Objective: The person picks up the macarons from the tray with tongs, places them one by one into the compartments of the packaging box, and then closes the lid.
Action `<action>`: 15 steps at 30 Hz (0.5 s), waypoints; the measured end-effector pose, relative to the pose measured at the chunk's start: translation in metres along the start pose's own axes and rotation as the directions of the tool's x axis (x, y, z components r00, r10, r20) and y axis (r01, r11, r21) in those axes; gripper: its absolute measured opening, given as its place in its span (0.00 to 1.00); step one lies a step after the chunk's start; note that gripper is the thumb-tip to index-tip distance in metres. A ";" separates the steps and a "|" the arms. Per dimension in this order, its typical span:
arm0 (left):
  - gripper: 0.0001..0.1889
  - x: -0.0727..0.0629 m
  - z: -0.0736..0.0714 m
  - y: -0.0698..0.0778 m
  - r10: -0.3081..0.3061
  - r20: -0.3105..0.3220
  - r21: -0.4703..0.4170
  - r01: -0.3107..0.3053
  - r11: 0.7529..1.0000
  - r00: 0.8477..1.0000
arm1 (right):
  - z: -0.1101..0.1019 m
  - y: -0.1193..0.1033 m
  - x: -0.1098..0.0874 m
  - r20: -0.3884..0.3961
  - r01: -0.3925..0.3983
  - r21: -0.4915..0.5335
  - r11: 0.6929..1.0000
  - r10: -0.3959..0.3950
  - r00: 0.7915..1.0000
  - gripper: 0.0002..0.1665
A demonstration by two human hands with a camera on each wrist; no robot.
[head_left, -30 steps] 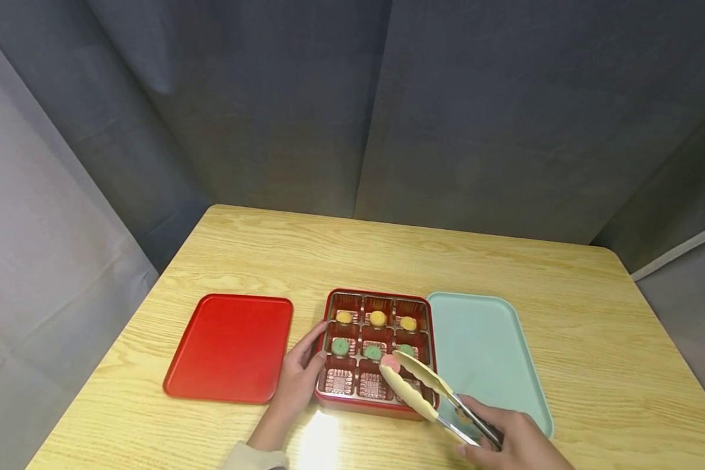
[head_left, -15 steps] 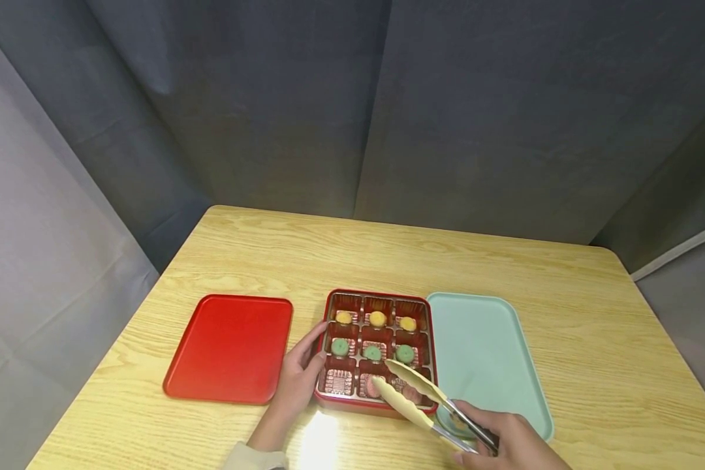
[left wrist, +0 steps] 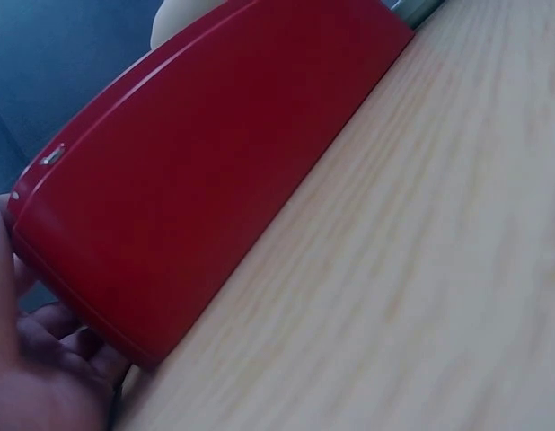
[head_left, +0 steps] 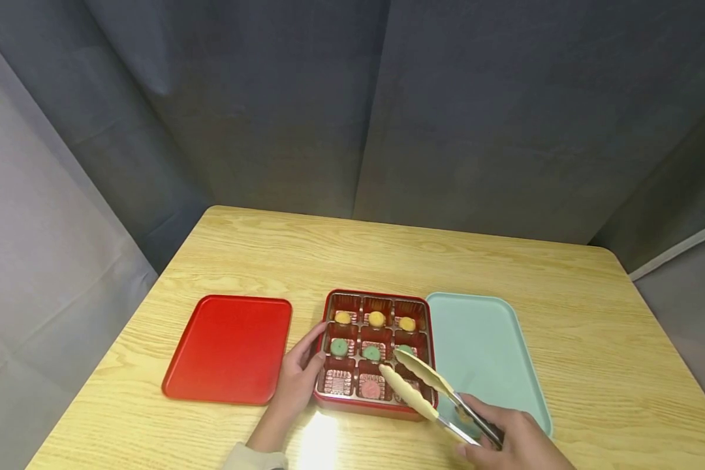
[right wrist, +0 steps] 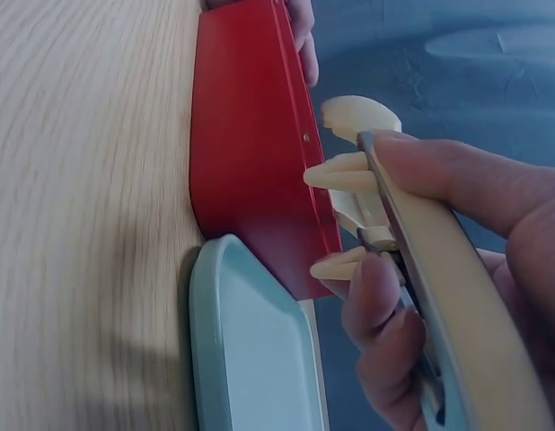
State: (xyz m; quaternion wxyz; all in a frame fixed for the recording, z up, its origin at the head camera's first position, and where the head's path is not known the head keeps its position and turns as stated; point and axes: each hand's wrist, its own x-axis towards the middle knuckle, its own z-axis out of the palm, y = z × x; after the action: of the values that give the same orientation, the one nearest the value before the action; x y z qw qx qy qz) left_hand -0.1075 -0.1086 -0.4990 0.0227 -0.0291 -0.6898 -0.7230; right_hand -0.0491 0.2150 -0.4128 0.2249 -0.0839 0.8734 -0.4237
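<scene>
In the head view, my left hand [head_left: 296, 378] holds the left side of the red box [head_left: 382, 408], thumb and fingers at its rim. My right hand [head_left: 508, 434] grips the tongs [head_left: 414, 395], whose cream scalloped tips stand apart over the box's near right part, nothing seen between them. A pink round sweet [head_left: 371, 390] lies in the near middle compartment. Green sweets [head_left: 339, 347] fill the middle row, the right one partly behind a tong tip. Yellow sweets [head_left: 376, 319] sit in the far row. The near left compartment is bare; the tongs mostly cover the near right one.
A red tray [head_left: 229, 349] lies left of the box, a mint tray [head_left: 482, 346] close against its right side. Something small on the mint tray is partly hidden behind the tongs. Dark curtains [head_left: 476, 130] hang behind the wooden table [head_left: 476, 261].
The tongs carried the pink sweet down into the near middle compartment, let go of it and drew back up and right. My left hand has stayed on the box.
</scene>
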 end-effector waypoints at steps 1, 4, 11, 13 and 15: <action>0.28 0.000 0.000 0.000 0.000 0.000 -0.002 0.000 1.000 1.000 | -0.001 0.000 0.000 -0.020 -0.009 -0.008 1.000 0.009 1.000 0.45; 0.28 0.000 0.000 0.000 0.004 0.001 -0.001 -0.004 1.000 1.000 | -0.003 0.001 -0.001 -0.081 -0.033 -0.034 0.999 0.030 0.996 0.46; 0.28 0.000 0.000 0.000 0.007 0.000 0.000 -0.007 1.000 1.000 | -0.007 0.003 0.000 -0.204 -0.160 -0.076 0.984 0.141 0.969 0.48; 0.28 0.000 0.000 0.000 0.010 0.002 0.000 -0.010 1.000 1.000 | -0.010 0.005 0.000 -0.244 -0.194 -0.089 0.977 0.167 0.955 0.48; 0.28 0.000 0.000 -0.001 0.012 0.001 -0.002 -0.012 1.000 1.000 | -0.014 0.008 0.001 -0.287 -0.219 -0.122 0.968 0.177 0.942 0.49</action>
State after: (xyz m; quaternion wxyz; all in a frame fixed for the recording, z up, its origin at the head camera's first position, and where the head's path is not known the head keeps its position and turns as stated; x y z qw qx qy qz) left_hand -0.1077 -0.1089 -0.4996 0.0265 -0.0336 -0.6890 -0.7235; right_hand -0.0558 0.2296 -0.4115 0.1365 0.0469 0.9297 -0.3388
